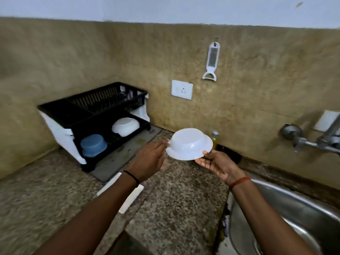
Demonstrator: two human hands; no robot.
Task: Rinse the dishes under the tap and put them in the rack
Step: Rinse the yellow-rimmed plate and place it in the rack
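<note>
White bowl (pixel 189 144): plastic, wide-rimmed, held upside down in mid-air over the speckled stone tabletop (pixel 176 203), between the rack and the sink, clear of both.
Left hand (pixel 149 161): forearm reaches in from the near left; back of the hand faces the camera, fingers extended to the bowl's left rim and touching it. Fingertips hidden behind the rim; cannot tell if they pinch it.
Right hand (pixel 219 166): forearm comes from the near right; palm turned up beneath the bowl's right rim, thumb lying on the rim's top, so the rim is pinched between thumb and fingers.
Wrists: black band on the left, red thread on the right.
Rack (pixel 92 115): black and white, two tiers, far left against the wall. Lower tier holds an upturned white bowl (pixel 125 126) on the right and a blue bowl (pixel 93 145) on the left.
Sink (pixel 287 214): steel, near right.
Tap (pixel 311 140): on the wall, far right.
Wall: white peeler (pixel 211 61) hanging above a socket (pixel 182 89).
</note>
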